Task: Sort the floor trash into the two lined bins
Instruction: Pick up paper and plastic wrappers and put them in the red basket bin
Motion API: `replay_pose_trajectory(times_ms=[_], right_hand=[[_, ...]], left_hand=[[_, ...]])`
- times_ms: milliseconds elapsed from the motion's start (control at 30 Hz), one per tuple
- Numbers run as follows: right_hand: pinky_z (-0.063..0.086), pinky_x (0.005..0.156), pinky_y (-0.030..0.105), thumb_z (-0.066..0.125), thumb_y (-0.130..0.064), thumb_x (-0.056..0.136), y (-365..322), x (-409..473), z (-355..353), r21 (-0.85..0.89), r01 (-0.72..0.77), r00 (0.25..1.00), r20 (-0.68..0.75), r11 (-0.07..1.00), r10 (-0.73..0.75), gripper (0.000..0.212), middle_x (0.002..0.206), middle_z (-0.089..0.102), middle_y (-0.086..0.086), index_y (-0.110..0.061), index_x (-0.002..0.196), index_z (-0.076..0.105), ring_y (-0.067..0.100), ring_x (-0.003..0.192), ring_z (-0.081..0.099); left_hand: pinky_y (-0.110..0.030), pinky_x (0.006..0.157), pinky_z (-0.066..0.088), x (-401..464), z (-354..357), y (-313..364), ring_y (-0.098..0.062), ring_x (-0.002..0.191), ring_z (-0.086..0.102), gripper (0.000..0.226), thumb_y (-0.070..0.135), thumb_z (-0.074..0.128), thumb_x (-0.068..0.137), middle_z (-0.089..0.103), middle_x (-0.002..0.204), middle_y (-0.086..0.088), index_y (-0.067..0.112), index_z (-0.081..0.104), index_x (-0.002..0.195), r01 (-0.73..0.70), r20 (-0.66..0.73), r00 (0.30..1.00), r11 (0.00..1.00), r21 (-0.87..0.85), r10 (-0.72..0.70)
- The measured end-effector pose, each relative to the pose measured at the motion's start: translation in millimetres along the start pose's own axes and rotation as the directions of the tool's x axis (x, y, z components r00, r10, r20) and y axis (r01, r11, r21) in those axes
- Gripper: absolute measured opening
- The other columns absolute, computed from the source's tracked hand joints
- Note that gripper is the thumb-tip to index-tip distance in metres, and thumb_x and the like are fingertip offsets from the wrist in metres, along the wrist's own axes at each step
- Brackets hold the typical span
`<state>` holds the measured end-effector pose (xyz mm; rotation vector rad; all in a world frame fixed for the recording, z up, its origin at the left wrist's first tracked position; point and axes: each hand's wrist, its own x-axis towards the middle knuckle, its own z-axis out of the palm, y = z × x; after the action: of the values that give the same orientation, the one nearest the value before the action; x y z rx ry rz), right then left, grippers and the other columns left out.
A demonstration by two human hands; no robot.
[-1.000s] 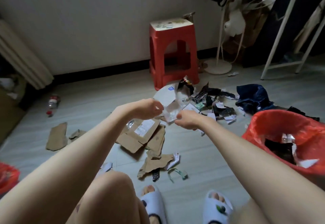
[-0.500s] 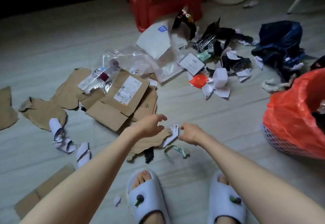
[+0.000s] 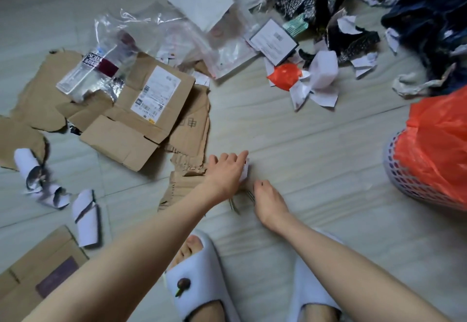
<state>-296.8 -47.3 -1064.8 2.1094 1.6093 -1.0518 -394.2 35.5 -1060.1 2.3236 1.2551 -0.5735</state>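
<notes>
My left hand (image 3: 225,172) reaches down to the floor with its fingers spread, the fingertips resting on a small white paper scrap (image 3: 246,173) beside a torn cardboard piece (image 3: 185,185). My right hand (image 3: 267,201) is just to its right, fingers curled down onto a thin green-and-white strip (image 3: 234,205); its grip is hidden. A white lattice bin (image 3: 409,185) with an orange liner (image 3: 439,144) stands at the right edge. The other bin is out of view.
A flattened labelled box (image 3: 136,119), clear plastic bags (image 3: 121,43) and rolled white papers (image 3: 27,170) lie at the left. White paper, an orange scrap (image 3: 284,75), black wrappers (image 3: 348,38) and a dark blue bag (image 3: 434,18) lie beyond. My white slippers (image 3: 199,278) are below.
The view has tilted down from the wall and stool to the floor. Both hands have dropped from chest height to the scraps in front of my feet.
</notes>
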Motion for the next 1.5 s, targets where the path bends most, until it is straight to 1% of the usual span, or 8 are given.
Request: replay_pose_trajectory(times_ms=[233,467,567,667,767,1033,1200,1500], right_hand=[[0.041,0.096,0.034,0.042,0.001,0.087,43,-3,-24,0.082,-0.093,0.995,-0.021,0.992,0.095,0.031,0.123,0.053,0.018,-0.004,0.114,0.057,0.032,0.117,0.051],[0.046,0.091,0.032,0.047,-0.008,0.087,99,-32,-54,0.29,-0.338,0.92,-0.096,0.895,0.379,0.028,0.12,0.062,0.012,-0.014,0.107,0.067,0.029,0.115,0.056],[0.047,0.09,0.032,0.047,-0.009,0.088,126,-59,-57,0.308,-0.396,0.891,-0.098,0.865,0.443,0.027,0.12,0.063,0.012,-0.014,0.106,0.068,0.029,0.114,0.057],[0.047,0.09,0.034,0.046,-0.006,0.088,147,-80,-61,0.29,-0.396,0.894,-0.096,0.871,0.439,0.028,0.121,0.061,0.015,-0.009,0.107,0.066,0.031,0.115,0.056],[0.045,0.091,0.033,0.046,-0.005,0.087,164,-82,-71,0.328,-0.374,0.886,-0.15,0.868,0.439,0.028,0.12,0.061,0.017,-0.006,0.107,0.065,0.031,0.115,0.055],[0.045,0.085,0.031,0.051,-0.002,0.085,204,-68,-48,0.54,-0.45,0.798,-0.114,0.711,0.592,0.02,0.112,0.065,0.021,-0.014,0.07,0.057,0.035,0.109,0.058],[0.041,0.092,0.029,0.056,-0.001,0.084,220,-40,-55,0.74,-0.464,0.689,-0.043,0.486,0.724,0.032,0.121,0.062,0.019,-0.003,0.115,0.062,0.032,0.117,0.055],[0.043,0.087,0.033,0.061,-0.005,0.083,233,-4,-35,0.81,-0.452,0.59,-0.043,0.374,0.806,0.03,0.119,0.061,0.022,0.002,0.113,0.06,0.036,0.113,0.056]], left_hand=[[-0.036,0.092,0.022,-13,-6,-5,-0.023,0.114,0.043,0.03,0.033,0.045,0.094,0.056,0.115,-0.002,0.021,0.058,0.118,-0.172,-0.086,0.98,0.979,0.107,0.182],[-0.025,0.099,0.027,-6,-35,43,-0.027,0.13,0.038,0.035,0.026,0.053,0.085,0.052,0.131,-0.017,-0.004,0.062,0.1,-0.152,-0.152,0.984,0.881,-0.449,0.092],[-0.023,0.094,0.033,-9,-50,74,-0.024,0.126,0.046,0.026,0.016,0.059,0.087,0.051,0.134,-0.013,-0.002,0.059,0.105,-0.046,-0.099,0.995,0.721,-0.691,-0.031],[-0.028,0.069,0.042,-11,-62,97,-0.021,0.084,0.055,0.009,0.018,0.063,0.085,0.061,0.085,-0.003,0.012,0.057,0.081,0.035,-0.032,0.985,0.372,-0.927,-0.172],[-0.034,0.069,0.045,-2,-72,109,-0.021,0.076,0.054,0.012,0.01,0.062,0.084,0.057,0.076,-0.004,0.014,0.053,0.076,0.013,-0.031,0.987,0.272,-0.962,-0.159],[-0.039,0.077,0.048,-12,-50,107,-0.023,0.079,0.056,0.012,0.004,0.061,0.074,0.059,0.078,-0.006,0.014,0.057,0.079,0.033,-0.005,0.979,0.182,-0.983,-0.205],[-0.037,0.073,0.046,6,-52,119,-0.021,0.076,0.054,0.012,0.013,0.06,0.066,0.058,0.078,-0.008,0.014,0.057,0.077,0.068,0.022,0.98,0.231,-0.971,-0.198],[-0.03,0.065,0.041,47,-40,110,-0.015,0.068,0.052,0.018,-0.003,0.057,0.081,0.058,0.072,-0.002,0.014,0.056,0.077,0.05,-0.019,0.987,0.412,-0.91,-0.162]])
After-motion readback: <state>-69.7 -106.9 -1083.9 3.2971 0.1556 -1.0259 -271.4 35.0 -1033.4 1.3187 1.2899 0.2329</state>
